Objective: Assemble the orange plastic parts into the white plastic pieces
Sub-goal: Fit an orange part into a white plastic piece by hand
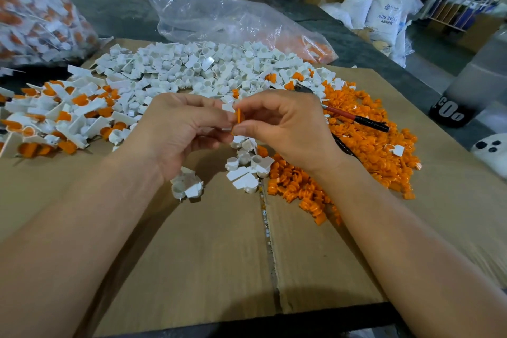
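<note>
By my reading the job is partly done, with a great deal left. A heap of finished pieces (55, 118), white with orange set in them, lies on the left of the cardboard sheet (219, 255); a full clear bag (33, 16) of what look like the same stands at the far left. Against that, a broad pile of white pieces (203, 68) spreads across the far middle of the sheet and a thick pile of orange parts (370, 143) covers its right side, none of them joined; a small cluster of loose white ones (248, 170) lies just below the hands.

One pair is being worked above the middle of the sheet. The left hand (186, 129) has its fingers curled, pinching a white piece (228, 107) of which only slivers show past the fingertips. The right hand (282, 129) pinches an orange part (239, 116) between thumb and forefinger, edge-on to the camera and touching the white piece; whether it is seated I cannot tell.

The white pieces are short open cups, each with a flat rectangular tab; the orange parts are small flanged plugs; both look like smooth moulded plastic.

A pair of cutters (356, 118) with red and black handles rests on the orange pile, just beside the right hand; a slack plastic bag (233, 22) lies beyond the white pile.
</note>
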